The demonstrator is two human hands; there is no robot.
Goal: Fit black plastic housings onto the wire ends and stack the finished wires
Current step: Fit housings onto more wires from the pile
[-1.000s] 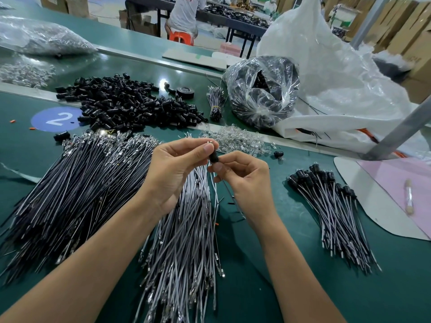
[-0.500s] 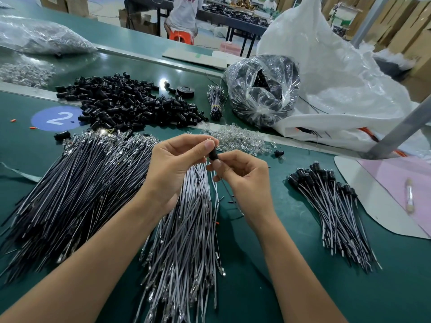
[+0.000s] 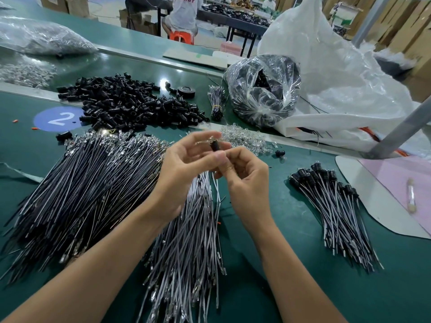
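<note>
At centre frame, the left hand and right hand together pinch one black housing; finished wires lie to their right. A blue circle, left, reads "2"; a shirt, top, reads "RENDY".

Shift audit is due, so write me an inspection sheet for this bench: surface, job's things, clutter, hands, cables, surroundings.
surface: green bench top, with a blue disc marked 2.
job's things: heap of black housings at the far side; dark wires piled left, grey wires centre, finished wires stacked right.
clutter: tape roll, clear small parts, tied wire bundle, clear bag of black parts, white sack.
hands: left hand and right hand both pinch one black housing; the wire end there is blurred.
cables: orange cord under the white sack.
surroundings: person seated on an orange stool, cardboard boxes, metal post.
</note>
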